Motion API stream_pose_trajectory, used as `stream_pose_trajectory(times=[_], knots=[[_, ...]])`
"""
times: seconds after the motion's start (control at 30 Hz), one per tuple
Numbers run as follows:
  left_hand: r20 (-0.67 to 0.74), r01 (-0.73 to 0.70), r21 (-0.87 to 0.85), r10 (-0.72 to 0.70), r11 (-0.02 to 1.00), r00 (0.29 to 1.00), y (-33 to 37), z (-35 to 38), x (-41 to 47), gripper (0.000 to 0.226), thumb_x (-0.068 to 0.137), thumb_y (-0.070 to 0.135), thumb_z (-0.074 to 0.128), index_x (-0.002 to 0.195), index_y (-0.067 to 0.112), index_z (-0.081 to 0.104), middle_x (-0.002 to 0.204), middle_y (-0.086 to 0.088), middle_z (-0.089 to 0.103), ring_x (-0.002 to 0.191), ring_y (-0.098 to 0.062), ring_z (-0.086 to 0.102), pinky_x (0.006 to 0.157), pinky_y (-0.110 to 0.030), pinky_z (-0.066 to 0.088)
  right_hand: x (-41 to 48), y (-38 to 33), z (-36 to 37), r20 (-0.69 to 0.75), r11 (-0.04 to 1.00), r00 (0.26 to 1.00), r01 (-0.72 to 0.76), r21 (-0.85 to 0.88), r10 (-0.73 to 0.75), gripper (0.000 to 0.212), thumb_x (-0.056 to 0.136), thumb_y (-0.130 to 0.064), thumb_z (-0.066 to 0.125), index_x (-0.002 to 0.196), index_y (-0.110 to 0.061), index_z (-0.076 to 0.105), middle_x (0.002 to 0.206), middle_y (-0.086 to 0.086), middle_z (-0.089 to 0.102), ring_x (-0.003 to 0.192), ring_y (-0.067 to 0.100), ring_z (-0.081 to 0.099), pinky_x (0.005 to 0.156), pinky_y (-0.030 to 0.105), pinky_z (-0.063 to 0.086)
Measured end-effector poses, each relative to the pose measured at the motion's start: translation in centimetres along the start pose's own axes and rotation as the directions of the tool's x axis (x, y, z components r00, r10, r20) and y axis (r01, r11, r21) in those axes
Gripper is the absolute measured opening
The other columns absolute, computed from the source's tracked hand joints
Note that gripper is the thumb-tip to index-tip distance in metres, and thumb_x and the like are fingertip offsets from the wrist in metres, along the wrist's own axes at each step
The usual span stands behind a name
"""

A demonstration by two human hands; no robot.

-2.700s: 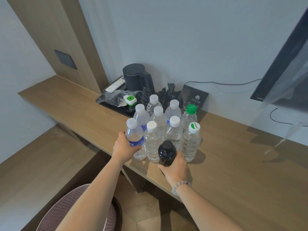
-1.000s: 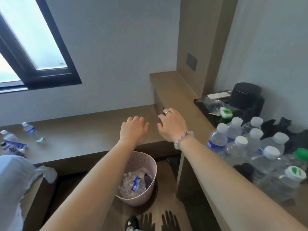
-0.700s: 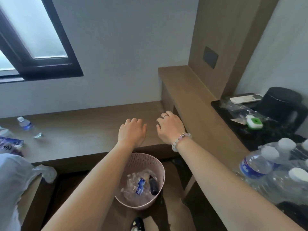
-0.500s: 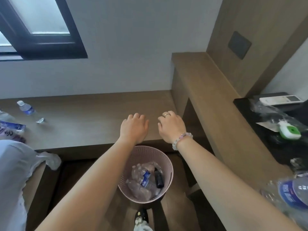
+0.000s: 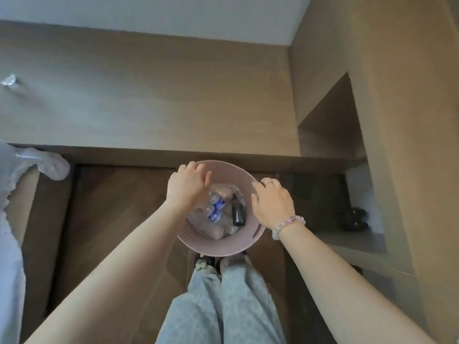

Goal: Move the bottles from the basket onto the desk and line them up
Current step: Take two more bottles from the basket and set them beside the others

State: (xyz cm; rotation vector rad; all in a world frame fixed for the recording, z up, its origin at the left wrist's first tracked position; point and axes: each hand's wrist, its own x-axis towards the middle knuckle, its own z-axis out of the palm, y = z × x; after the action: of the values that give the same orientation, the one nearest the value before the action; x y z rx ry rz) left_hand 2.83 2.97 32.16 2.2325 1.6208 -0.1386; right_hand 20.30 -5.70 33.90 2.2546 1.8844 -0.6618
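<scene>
A pink ribbed basket [image 5: 238, 247] stands on the dark floor right in front of my feet. Inside lie several clear plastic bottles [image 5: 213, 214] with blue labels and one small dark bottle [image 5: 238, 212]. My left hand [image 5: 186, 186] hovers over the basket's left rim, fingers apart, holding nothing. Over the right rim is my right hand [image 5: 271, 204], with a ring and a bead bracelet, also empty with fingers loosely spread. Neither hand touches a bottle.
A low wooden ledge [image 5: 149, 95] runs behind the basket, with a bit of a clear bottle [image 5: 8, 80] at its far left. The taller desk [image 5: 409, 120] rises on the right above a shelf nook. White bedding [image 5: 15, 194] lies at the left.
My view has swung from the desk's bottle group down to the basket. Both hands have dropped from above the ledge to just over the basket's rim.
</scene>
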Motion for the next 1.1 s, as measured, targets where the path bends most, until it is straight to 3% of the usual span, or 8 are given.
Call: stream_pose_trajectory(times=[0.1, 0.27, 0.43, 0.67, 0.8, 0.97, 1.1], knots=[[0.067, 0.075, -0.051, -0.071, 0.996, 0.995, -2.3, 6.1, 0.4, 0.036, 0.098, 0.034, 0.033, 0.114, 0.011, 0.056, 0.117, -0.013, 0.056, 0.108, -0.035, 0.051, 0.082, -0.041, 0.042, 1.8, 0.9, 6.2, 0.12, 1.0, 0.993, 0.013, 0.013, -0.015, 0.042, 0.099, -0.027, 0.034, 0.139, -0.018, 0.04, 0.14, 0.006, 0.044, 0.128, 0.024, 0.039, 0.103, 0.035, 0.035], [0.148, 0.29, -0.168, -0.267, 0.942, 0.952, -6.1, 17.2, 1.0, 0.037, 0.099, 0.035, 0.033, 0.124, 0.017, 0.053, 0.123, -0.011, 0.055, 0.114, -0.034, 0.05, 0.09, -0.042, 0.042, 5.4, 2.1, 17.9, 0.288, 0.999, 0.956, 0.042, 0.027, -0.048, 0.041, 0.099, -0.027, 0.036, 0.138, -0.018, 0.04, 0.137, 0.006, 0.046, 0.126, 0.022, 0.04, 0.103, 0.036, 0.039], [0.218, 0.537, -0.338, -0.491, 0.772, 0.843, -9.0, 26.6, 1.8, 0.037, 0.099, 0.034, 0.031, 0.118, 0.015, 0.055, 0.118, -0.014, 0.057, 0.112, -0.034, 0.051, 0.094, -0.041, 0.039, 9.9, 2.6, 28.5, 0.401, 0.997, 0.914, 0.034, 0.076, -0.061, 0.052, 0.098, -0.028, 0.038, 0.147, -0.019, 0.024, 0.142, 0.006, 0.04, 0.132, 0.021, 0.034, 0.105, 0.037, 0.037], [0.209, 0.5, -0.4, -0.455, 0.768, 0.866, -11.8, 33.7, 4.4, 0.04, 0.1, 0.031, 0.031, 0.13, 0.012, 0.05, 0.13, -0.012, 0.053, 0.12, -0.027, 0.047, 0.099, -0.034, 0.034, 17.0, 2.1, 40.2, 0.457, 0.925, 0.872, -0.304, 0.229, 0.174, 0.075, 0.088, -0.033, 0.06, 0.147, -0.01, 0.019, 0.145, 0.014, 0.033, 0.135, 0.028, 0.03, 0.106, 0.039, 0.034], [0.191, 0.492, -0.496, -0.463, 0.715, 0.866, -12.9, 35.2, 6.1, 0.04, 0.101, 0.029, 0.032, 0.137, 0.014, 0.043, 0.139, -0.006, 0.047, 0.126, -0.018, 0.043, 0.097, -0.024, 0.029, 19.4, 1.9, 44.8, 0.459, 0.91, 0.868, -0.332, 0.249, 0.191, 0.08, 0.081, -0.032, 0.07, 0.141, -0.004, 0.025, 0.14, 0.016, 0.037, 0.133, 0.031, 0.035, 0.105, 0.038, 0.035], [0.218, 0.516, -0.555, -0.484, 0.653, 0.847, -14.4, 36.4, 6.9, 0.039, 0.101, 0.029, 0.032, 0.138, 0.019, 0.041, 0.14, 0.001, 0.046, 0.116, -0.005, 0.042, 0.087, -0.015, 0.024, 20.6, 2.4, 47.6, 0.532, 0.939, 0.819, -0.322, 0.12, 0.213, 0.093, 0.069, -0.023, 0.08, 0.137, 0.0, 0.022, 0.14, 0.019, 0.035, 0.132, 0.033, 0.035, 0.105, 0.038, 0.036], [0.242, 0.534, -0.541, -0.487, 0.65, 0.839, -14.4, 37.7, 6.6, 0.04, 0.101, 0.029, 0.03, 0.138, 0.016, 0.041, 0.141, -0.001, 0.045, 0.128, -0.013, 0.038, 0.093, -0.019, 0.024, 21.2, 2.7, 49.2, 0.525, 0.955, 0.828, -0.282, 0.088, 0.196, 0.091, 0.072, -0.022, 0.078, 0.14, -0.005, 0.02, 0.139, 0.017, 0.035, 0.131, 0.031, 0.035, 0.104, 0.037, 0.037]])
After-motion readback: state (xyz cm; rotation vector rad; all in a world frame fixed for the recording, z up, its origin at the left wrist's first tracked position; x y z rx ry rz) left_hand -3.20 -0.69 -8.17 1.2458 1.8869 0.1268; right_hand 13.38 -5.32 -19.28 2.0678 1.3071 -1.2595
